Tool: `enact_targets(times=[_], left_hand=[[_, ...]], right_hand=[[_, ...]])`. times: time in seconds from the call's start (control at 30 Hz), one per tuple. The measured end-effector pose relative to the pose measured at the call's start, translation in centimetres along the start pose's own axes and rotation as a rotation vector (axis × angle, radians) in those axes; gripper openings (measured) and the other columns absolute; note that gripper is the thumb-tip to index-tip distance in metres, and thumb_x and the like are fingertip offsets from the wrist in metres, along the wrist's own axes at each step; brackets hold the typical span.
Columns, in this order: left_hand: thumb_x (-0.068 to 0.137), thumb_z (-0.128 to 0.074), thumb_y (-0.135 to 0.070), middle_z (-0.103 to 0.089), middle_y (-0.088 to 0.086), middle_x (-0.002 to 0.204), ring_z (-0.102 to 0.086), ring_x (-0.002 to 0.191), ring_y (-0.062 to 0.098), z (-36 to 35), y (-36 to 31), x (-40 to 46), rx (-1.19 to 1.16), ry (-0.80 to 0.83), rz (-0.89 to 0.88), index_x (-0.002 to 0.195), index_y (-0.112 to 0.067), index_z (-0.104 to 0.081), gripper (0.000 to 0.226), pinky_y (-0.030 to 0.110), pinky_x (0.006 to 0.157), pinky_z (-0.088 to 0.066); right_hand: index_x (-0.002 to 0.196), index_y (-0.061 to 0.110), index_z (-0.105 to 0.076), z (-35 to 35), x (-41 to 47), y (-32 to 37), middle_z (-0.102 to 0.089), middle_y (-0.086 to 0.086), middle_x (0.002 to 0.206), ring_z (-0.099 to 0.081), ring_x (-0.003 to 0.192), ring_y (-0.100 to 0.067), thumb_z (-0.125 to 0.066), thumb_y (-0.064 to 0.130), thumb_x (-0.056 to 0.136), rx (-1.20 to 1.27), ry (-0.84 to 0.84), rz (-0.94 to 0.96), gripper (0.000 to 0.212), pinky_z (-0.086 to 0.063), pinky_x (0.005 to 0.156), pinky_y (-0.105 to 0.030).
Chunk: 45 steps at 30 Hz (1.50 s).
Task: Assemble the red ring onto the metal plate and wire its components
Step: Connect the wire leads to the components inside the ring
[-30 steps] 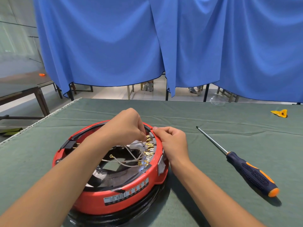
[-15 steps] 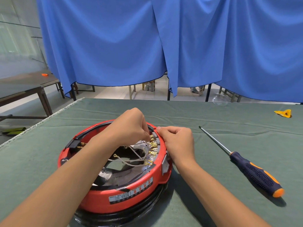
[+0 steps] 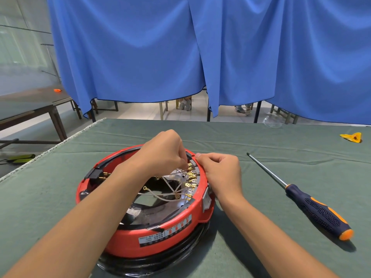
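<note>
Red ring: seated on black base, near edge of green table.
Terminals: gold row along inner right wall; white wires attached.
Left hand: fingertips pinched on topmost terminal.
Right hand: curled closed against ring's outer rim.
Screwdriver: lying right, apart.

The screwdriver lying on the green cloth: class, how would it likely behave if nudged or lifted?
The screwdriver has a round shaft, so it may roll, though the soft cloth probably slows it. Its thick handle looks heavier than the thin shaft. The textured grip likely resists slipping.
</note>
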<state>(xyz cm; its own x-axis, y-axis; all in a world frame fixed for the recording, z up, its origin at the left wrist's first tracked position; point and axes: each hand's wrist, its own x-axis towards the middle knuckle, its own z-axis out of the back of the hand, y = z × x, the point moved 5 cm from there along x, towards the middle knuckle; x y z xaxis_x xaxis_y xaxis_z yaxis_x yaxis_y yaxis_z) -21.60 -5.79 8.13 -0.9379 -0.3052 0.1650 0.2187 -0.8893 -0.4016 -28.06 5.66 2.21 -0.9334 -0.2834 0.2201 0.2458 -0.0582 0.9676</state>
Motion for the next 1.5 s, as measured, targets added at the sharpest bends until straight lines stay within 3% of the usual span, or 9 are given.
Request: enact_targets(times=[0.27,0.43,0.6,0.77,0.83,0.93,1.17,1.37,1.5], left_hand=[[0.082,-0.071,-0.017,-0.072,0.003,0.076,-0.064,0.07,0.019,0.4,-0.3,-0.3,0.052,0.048,0.001,0.08,-0.014,-0.077,0.008,0.03,0.061,-0.051],[0.082,-0.069,-0.021,-0.073,-0.004,0.091,-0.065,0.085,0.019,1.9,-0.8,-2.2,0.176,0.035,-0.043,0.091,-0.024,-0.075,0.012,0.037,0.078,-0.054],[0.086,-0.064,-0.021,-0.072,-0.004,0.083,-0.064,0.079,0.018,1.1,-1.3,-3.7,0.099,-0.067,-0.089,0.082,-0.021,-0.075,0.012,0.038,0.074,-0.053],[0.085,-0.065,-0.019,-0.071,-0.007,0.085,-0.063,0.082,0.014,0.0,-1.0,-3.6,0.049,-0.087,-0.094,0.086,-0.023,-0.075,0.011,0.036,0.078,-0.053],[0.085,-0.065,-0.02,-0.07,-0.008,0.085,-0.063,0.082,0.013,-0.1,-0.9,-3.4,0.055,-0.094,-0.097,0.085,-0.025,-0.074,0.01,0.035,0.077,-0.053],[0.084,-0.066,-0.023,-0.07,-0.009,0.085,-0.062,0.08,0.013,-0.3,-0.5,-3.2,0.109,-0.034,-0.088,0.085,-0.024,-0.073,0.008,0.034,0.075,-0.053],[0.081,-0.073,-0.021,-0.07,-0.011,0.077,-0.064,0.072,0.008,0.2,0.3,-2.7,0.025,0.011,-0.092,0.077,-0.025,-0.076,0.006,0.035,0.073,-0.055],[0.079,-0.074,-0.017,-0.067,-0.018,0.067,-0.062,0.066,-0.002,0.6,1.0,-2.4,-0.026,-0.002,-0.103,0.077,-0.024,-0.077,0.008,0.016,0.061,-0.05],[0.079,-0.075,-0.018,-0.067,-0.019,0.066,-0.063,0.065,-0.001,0.5,0.9,-2.4,-0.022,-0.01,-0.109,0.076,-0.024,-0.078,0.008,0.021,0.063,-0.052]], right_hand=[[0.061,0.016,-0.074,-0.1,0.3,-0.3,-0.072,0.003,0.062,-0.07,0.069,-0.026,-0.069,0.021,0.082,0.008,0.029,-0.01,0.022,-0.057,0.069,-0.048],[0.062,0.016,-0.074,-0.4,0.1,-0.2,-0.071,0.006,0.061,-0.07,0.068,-0.024,-0.068,0.022,0.081,-0.025,0.066,0.009,0.022,-0.057,0.066,-0.048],[0.066,0.01,-0.074,-0.3,0.3,-0.3,-0.071,0.003,0.062,-0.069,0.07,-0.028,-0.068,0.024,0.081,-0.036,0.071,0.027,0.021,-0.056,0.067,-0.048],[0.071,0.005,-0.072,-0.4,0.3,-0.2,-0.069,-0.017,0.069,-0.064,0.068,-0.036,-0.068,0.025,0.082,-0.04,0.061,0.073,0.023,-0.054,0.066,-0.048],[0.071,0.009,-0.073,-0.4,0.4,-0.2,-0.07,-0.012,0.067,-0.066,0.076,-0.038,-0.069,0.024,0.081,-0.041,0.054,0.074,0.019,-0.055,0.067,-0.047],[0.066,0.015,-0.075,-0.4,0.4,-0.2,-0.072,-0.002,0.064,-0.068,0.074,-0.031,-0.069,0.023,0.081,-0.037,0.054,0.068,0.017,-0.056,0.068,-0.046],[0.059,0.018,-0.074,-0.3,0.2,0.0,-0.072,0.004,0.062,-0.07,0.071,-0.027,-0.069,0.022,0.082,-0.024,0.065,0.047,0.024,-0.057,0.069,-0.048],[0.056,0.024,-0.073,-0.3,0.2,0.0,-0.072,0.006,0.063,-0.07,0.069,-0.021,-0.07,0.022,0.082,-0.006,0.068,0.034,0.026,-0.057,0.071,-0.048],[0.059,0.023,-0.074,-0.3,0.2,-0.1,-0.072,0.004,0.063,-0.071,0.069,-0.022,-0.07,0.022,0.082,0.006,0.07,0.022,0.023,-0.057,0.072,-0.048]])
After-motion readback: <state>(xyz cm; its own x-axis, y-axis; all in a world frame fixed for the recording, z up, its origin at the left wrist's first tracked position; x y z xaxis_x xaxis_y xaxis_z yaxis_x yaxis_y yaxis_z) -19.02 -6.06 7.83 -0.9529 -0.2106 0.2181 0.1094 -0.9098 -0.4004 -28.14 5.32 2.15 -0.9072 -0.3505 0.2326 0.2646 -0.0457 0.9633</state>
